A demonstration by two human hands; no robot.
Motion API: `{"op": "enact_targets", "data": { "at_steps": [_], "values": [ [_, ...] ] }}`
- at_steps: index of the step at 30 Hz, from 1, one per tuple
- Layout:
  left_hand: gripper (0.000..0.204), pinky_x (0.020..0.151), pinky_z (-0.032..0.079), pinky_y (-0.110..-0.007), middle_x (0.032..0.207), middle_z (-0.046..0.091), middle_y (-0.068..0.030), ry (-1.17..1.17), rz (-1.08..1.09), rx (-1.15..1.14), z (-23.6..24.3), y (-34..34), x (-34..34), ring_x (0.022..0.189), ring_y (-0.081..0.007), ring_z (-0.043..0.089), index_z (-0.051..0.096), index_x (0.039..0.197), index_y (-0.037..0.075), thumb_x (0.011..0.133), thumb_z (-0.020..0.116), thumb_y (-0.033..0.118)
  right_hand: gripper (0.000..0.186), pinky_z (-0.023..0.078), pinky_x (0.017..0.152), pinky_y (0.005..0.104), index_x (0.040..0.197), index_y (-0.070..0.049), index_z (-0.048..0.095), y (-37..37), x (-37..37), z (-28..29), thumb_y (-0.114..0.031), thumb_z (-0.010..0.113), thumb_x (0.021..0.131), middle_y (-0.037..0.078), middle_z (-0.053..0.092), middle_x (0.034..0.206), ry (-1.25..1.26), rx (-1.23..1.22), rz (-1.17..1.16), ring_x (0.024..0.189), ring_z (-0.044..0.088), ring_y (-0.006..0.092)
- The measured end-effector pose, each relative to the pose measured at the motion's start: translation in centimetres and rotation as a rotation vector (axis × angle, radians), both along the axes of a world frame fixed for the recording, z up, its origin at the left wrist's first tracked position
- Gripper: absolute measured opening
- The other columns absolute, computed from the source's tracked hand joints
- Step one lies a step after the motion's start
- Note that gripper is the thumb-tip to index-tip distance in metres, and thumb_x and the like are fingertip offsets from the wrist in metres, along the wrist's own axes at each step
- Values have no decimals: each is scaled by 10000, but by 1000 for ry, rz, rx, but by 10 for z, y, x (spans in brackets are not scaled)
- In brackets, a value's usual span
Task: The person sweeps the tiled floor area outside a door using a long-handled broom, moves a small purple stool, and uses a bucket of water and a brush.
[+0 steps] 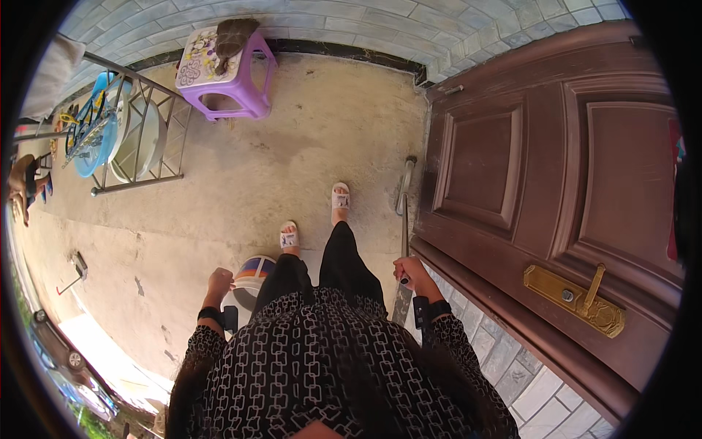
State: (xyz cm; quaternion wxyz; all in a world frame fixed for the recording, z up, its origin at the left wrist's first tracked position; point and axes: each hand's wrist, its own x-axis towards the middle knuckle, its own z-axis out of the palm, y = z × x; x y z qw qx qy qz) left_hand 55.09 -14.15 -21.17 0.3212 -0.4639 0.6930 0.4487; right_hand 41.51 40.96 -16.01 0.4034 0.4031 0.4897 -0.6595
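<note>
Bucket (257, 268) and pole (405, 238) are what we have in our hands. The bucket, striped in white, orange and blue, is just left of our left leg, tilted so that its pale grey inside shows. Our left hand (221, 280) is at the bucket's left edge with the fingers curled tight, holding it; we cannot make out the handle, nor tell whether the base touches the floor (314, 110). Our right hand (414, 271) is wrapped firmly round the near end of the pole, which runs away from us along the right side to a bent, pale grey head (403, 189) beside the door (479, 161). Each wrist wears a black strap with a small box.

We stand in white sandals (341, 197), the right foot farther forward than the left. On our right, the brown panelled door carries a brass handle (594, 287). Far and to the left, a purple stool (256, 102) stands by the brick wall (314, 20), with a brown bundle (235, 36) on its patterned top. A metal rack (140, 184) with blue and pale basins (144, 150) is farther left, and a car (67, 347) shows at the near left edge.
</note>
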Motion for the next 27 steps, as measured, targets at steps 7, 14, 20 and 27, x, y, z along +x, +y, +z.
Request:
{"op": "enact_targets", "data": {
  "at_steps": [7,14,20,27],
  "values": [
    [208,461,499,-308,667,603,-132,-144,100,-20,30,53,-19,527,-201,605,545,875,-41,774,504,136,215,354,390,276,585,-58,439,-77,-88,3,-32,537,774,37,426,481,-117,-18,362,401,429,143],
    [235,466,492,-297,687,618,-145,60,-44,-90,41,118,-112,553,-206,624,544,862,-23,782,501,194,178,273,355,218,688,-62,406,-18,-192,37,-45,533,812,-8,390,524,-178,-435,143,394,359,63],
    [231,466,495,-306,671,616,-133,81,-29,-119,33,133,-133,528,-194,615,553,817,-30,774,478,184,99,313,341,255,757,-24,452,35,-220,84,-47,547,774,22,422,518,114,63,362,381,403,107],
    [248,513,506,-278,715,612,-106,80,-35,76,25,156,-180,591,-175,616,556,894,-11,815,540,223,145,341,378,343,601,34,498,9,-328,-24,-33,537,723,108,483,512,1,387,590,384,433,197]
  ]
}}
